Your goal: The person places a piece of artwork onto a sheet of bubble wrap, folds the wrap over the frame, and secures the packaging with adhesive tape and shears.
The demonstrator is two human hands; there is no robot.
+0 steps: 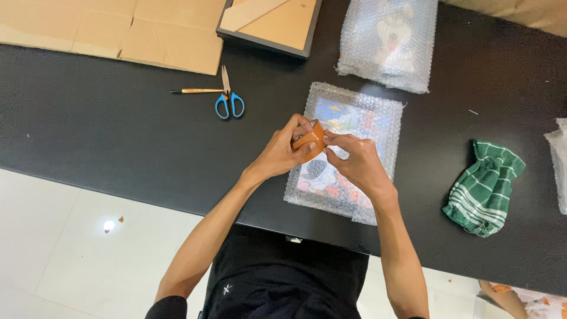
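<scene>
My left hand (pixel 286 150) grips a roll of brown packing tape (pixel 311 139), held above a picture wrapped in bubble wrap (pixel 354 127) that lies flat on the black table (pixel 118 136). My right hand (pixel 354 162) pinches at the roll's edge with thumb and forefinger, touching the tape right next to the left hand's fingers. Both hands hover over the lower middle of the wrapped picture and hide part of it.
Blue-handled scissors (pixel 229 100) and a thin brush (pixel 198 91) lie to the upper left. Flat cardboard (pixel 112 26) and a dark picture frame (pixel 269 23) lie at the far edge. A second bubble-wrapped picture (pixel 390 41) sits behind. A green striped cloth (pixel 484 186) lies at right.
</scene>
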